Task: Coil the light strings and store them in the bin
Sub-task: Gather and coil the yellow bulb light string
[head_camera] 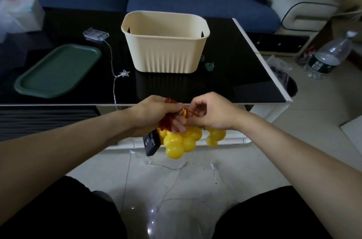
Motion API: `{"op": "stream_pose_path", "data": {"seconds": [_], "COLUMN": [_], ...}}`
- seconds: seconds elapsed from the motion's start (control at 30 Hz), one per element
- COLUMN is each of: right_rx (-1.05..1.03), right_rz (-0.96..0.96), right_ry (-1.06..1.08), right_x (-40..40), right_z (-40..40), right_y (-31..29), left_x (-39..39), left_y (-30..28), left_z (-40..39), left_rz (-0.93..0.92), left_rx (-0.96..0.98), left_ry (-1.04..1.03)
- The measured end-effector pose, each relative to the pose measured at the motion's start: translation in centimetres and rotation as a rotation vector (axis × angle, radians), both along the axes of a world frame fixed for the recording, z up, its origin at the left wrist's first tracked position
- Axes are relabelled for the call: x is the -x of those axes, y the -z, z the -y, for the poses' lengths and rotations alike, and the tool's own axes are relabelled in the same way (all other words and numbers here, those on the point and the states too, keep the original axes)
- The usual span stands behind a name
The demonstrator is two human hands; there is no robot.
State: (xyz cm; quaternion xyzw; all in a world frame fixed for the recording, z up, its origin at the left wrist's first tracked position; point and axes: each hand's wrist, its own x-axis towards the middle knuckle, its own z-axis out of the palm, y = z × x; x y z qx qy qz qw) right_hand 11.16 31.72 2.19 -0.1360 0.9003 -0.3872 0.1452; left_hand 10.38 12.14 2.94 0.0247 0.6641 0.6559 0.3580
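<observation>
Left hand (156, 115) grasping coiled red wire (166, 123) with yellow bulbs (178, 142); right hand (211, 111) apparently pinching a strand, before the beige bin (166, 52).

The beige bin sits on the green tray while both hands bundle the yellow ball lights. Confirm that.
Not quite: the head view shows the beige bin on the black table, beside the green tray. Both the left hand and the right hand do bundle the yellow ball lights.

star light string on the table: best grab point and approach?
Take the clear battery box from above, fingers across its short sides. It lies flat on the black table, left of the bin, rigid and blocky; the thin wire and star trail after it.
</observation>
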Motion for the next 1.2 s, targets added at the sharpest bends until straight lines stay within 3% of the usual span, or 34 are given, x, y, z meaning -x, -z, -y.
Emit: {"op": "stream_pose_path", "data": {"seconds": [0.23,0.37,0.5,0.63,0.83,1.2], "right_rx": [-0.040,-0.001,-0.062,0.109,0.174,0.143], "right_rz": [0.062,0.092,-0.061,-0.151,-0.244,-0.111], "right_ry": [0.004,0.011,0.111,0.076,0.049,0.169], "right_x": [0.2,0.0,0.2,-0.1,0.0,0.1], "right_z": [1.0,1.4,1.4,1.1,0.8,1.0], "right_y": [0.6,0.1,-0.3,-0.2,0.2,-0.3], "left_x": [0.8,0.8,1.3,1.5,1.3,0.8], "left_y": [-0.1,-0.1,-0.1,0.0,-0.5,-0.4], "left_z": [0.4,0.5,0.8,1.0,1.1,0.8], "left_rz": [0.143,0.101,0.061,0.029,0.143,0.185], "left_rx": [-0.175,-0.162,-0.147,-0.123,-0.330,0.064], "left_ry": [-0.108,-0.087,-0.038,-0.052,-0.086,0.118]}}
